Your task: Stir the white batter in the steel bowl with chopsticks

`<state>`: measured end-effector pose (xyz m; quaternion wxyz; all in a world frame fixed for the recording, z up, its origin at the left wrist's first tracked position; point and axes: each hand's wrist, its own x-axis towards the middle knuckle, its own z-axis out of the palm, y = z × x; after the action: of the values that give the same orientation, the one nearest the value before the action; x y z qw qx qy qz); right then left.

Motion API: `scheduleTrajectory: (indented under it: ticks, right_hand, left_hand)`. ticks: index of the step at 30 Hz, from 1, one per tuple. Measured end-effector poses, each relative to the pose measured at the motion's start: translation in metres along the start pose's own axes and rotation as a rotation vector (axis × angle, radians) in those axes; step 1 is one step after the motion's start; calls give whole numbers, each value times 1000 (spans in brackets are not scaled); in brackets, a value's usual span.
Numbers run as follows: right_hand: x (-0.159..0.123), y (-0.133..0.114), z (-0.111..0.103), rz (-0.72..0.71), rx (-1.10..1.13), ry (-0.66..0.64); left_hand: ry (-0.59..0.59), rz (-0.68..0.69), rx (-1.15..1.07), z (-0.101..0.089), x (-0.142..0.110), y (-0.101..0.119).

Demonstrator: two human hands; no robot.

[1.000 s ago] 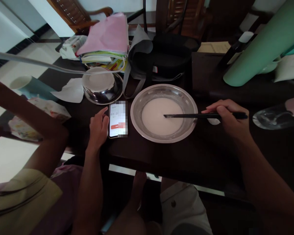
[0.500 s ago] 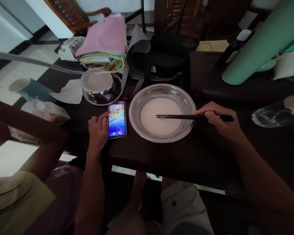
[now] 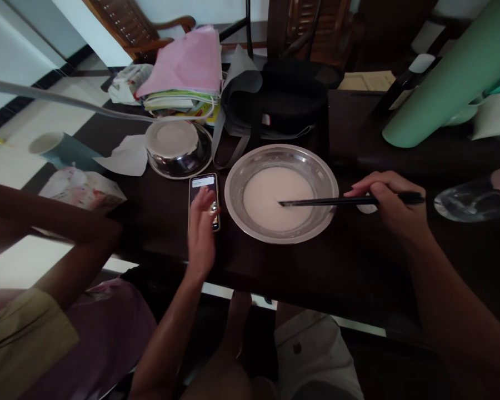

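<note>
A wide metal bowl (image 3: 321,176) of milky white liquid (image 3: 263,191) stands on the dark table before me. My right hand (image 3: 395,205), at the bowl's right, is closed round a pair of black chopsticks (image 3: 320,202). Their tips dip into the liquid near its middle, and the shafts cross the right rim. To the left of the bowl lies a phone (image 3: 198,183) with its screen lit. My left hand (image 3: 200,236) is over the phone's lower part with its fingers stretched out, somewhat blurred, holding nothing. Whether it touches the screen I cannot tell.
Behind the phone sits an upturned metal bowl (image 3: 179,158), beside a black bag (image 3: 291,105) and a pile of books under a pink cover (image 3: 187,61). A green cylinder (image 3: 425,105) leans in from the right, near a clear glass (image 3: 458,203). Another person's arm (image 3: 79,266) is at left.
My left hand has swung right, from the phone's left side to over it, its fingers opening. The screen turned from bright blue to dark with a white panel. The chopsticks have shifted slightly right.
</note>
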<state>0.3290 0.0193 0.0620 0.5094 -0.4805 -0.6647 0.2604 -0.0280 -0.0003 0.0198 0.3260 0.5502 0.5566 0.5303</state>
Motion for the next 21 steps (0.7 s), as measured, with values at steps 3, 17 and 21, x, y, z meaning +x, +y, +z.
scheduleTrajectory:
  ticks: [3,17,21]
  right_hand:
    - [0,0,1,-30,4,-112]
    - [0,0,3,-24,-47,-87]
    - [-1,3,0,46,49,44]
  left_hand:
    - [-35,-142,-94,36,-20,1]
    - [-18,-215,-283,59,-29,-8]
    - [123,-30,-119,37,-65,3]
